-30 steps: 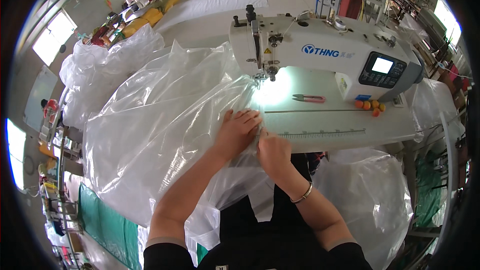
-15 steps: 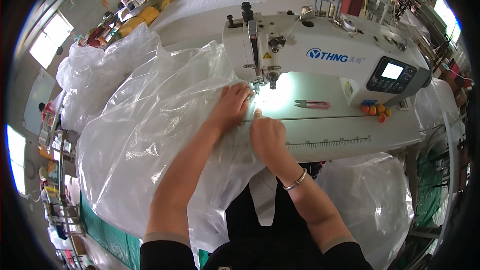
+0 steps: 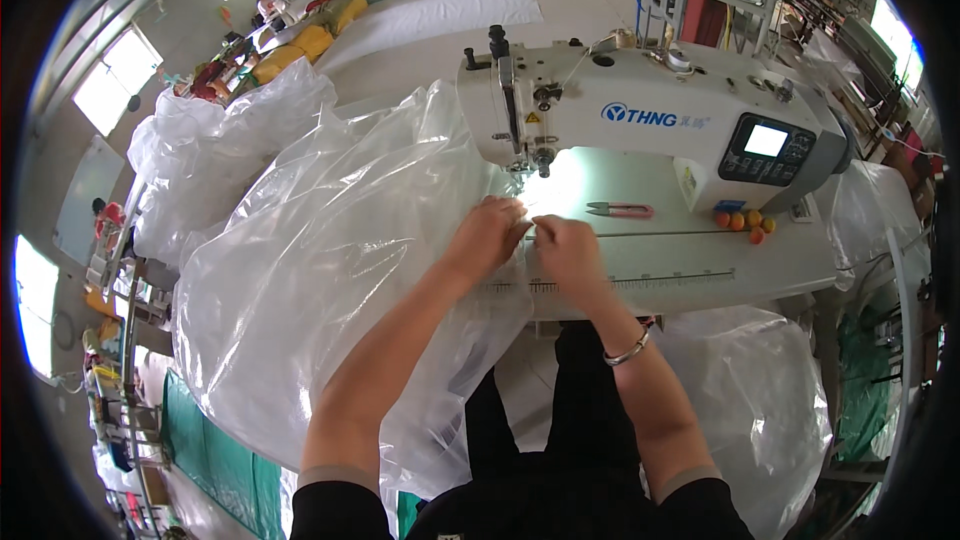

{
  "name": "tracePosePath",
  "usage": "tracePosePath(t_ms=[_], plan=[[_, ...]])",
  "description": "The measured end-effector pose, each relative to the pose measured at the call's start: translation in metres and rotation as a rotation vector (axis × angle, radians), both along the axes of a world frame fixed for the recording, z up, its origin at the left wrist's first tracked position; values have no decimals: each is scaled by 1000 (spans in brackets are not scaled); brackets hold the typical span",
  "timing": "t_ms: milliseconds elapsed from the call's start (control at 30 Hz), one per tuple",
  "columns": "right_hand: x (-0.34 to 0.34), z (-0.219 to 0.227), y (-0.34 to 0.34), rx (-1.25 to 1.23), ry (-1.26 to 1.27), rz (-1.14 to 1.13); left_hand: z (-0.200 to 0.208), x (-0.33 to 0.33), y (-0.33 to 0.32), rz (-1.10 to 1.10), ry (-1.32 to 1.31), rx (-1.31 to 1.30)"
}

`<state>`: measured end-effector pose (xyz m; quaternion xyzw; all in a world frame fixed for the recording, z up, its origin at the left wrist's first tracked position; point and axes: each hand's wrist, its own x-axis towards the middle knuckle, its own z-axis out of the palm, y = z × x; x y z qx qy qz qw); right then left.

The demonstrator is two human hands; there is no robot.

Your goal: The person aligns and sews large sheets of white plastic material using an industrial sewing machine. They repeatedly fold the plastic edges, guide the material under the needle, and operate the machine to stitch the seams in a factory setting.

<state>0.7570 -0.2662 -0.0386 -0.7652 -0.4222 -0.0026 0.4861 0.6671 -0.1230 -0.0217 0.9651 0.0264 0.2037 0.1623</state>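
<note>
A large sheet of clear plastic film [image 3: 290, 280] spreads in folds over the left of the sewing machine [image 3: 590, 90] and hangs down at its front. Just in front of the lit needle area, my left hand [image 3: 488, 238] is closed on the film's right edge. Close beside it, my right hand [image 3: 572, 258] has its fingers pinched together at that edge; what lies between them is too small to make out. The fingertips of both hands nearly meet. The presser foot [image 3: 520, 168] is just beyond them.
Thread snips [image 3: 620, 210] with pink handles lie on the machine bed, and several small orange fruits [image 3: 752, 222] sit near the control panel [image 3: 767, 162]. More clear plastic [image 3: 745, 410] hangs at the right. A bundle of film [image 3: 205, 150] is piled at the far left.
Both hands have drawn back a little from the needle toward me. My right hand has gone from a pointing finger on the film to a pinch. The view has shifted slightly.
</note>
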Motion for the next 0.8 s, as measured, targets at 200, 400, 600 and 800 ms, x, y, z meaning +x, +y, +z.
tracePosePath(t_ms=[200, 400, 600, 800], plan=[[48, 18, 18, 251, 350, -64, 0, -11, -12, 85, 80, 71], [69, 10, 44, 324, 349, -85, 4, -12, -16, 74, 82, 32], [70, 4, 48, 261, 262, -143, 5, -13, -15, 55, 87, 13], [68, 8, 46, 236, 237, -153, 1, -22, -21, 45, 42, 43]])
